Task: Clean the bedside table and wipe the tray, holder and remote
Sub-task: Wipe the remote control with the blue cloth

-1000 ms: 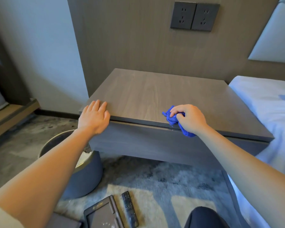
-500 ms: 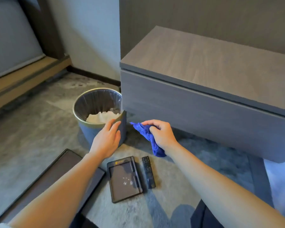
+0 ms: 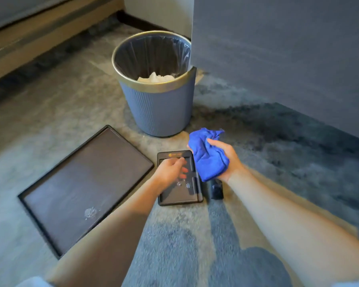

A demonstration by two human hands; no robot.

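A large dark tray [image 3: 85,189] lies on the carpet at the left, with a pale smudge near its front. To its right lies the small dark holder [image 3: 170,198], with specks on its floor. My left hand [image 3: 170,171] hovers over the holder, fingers curled and apart, holding nothing. My right hand [image 3: 224,160] is shut on a bunched blue cloth [image 3: 206,154] just right of the holder. Only the black end of the remote [image 3: 216,190] shows, below the cloth. The bedside table's front [image 3: 278,50] fills the upper right.
A grey-blue waste bin [image 3: 158,108] with a black liner and white paper inside stands behind the holder, against the table's corner. A low wooden ledge [image 3: 39,34] runs along the far left. My knee [image 3: 257,268] shows at the bottom edge.
My view has dropped from the tabletop to the floor. Both hands came down off the table; the left now hangs over the holder and the right carries the cloth beside it.
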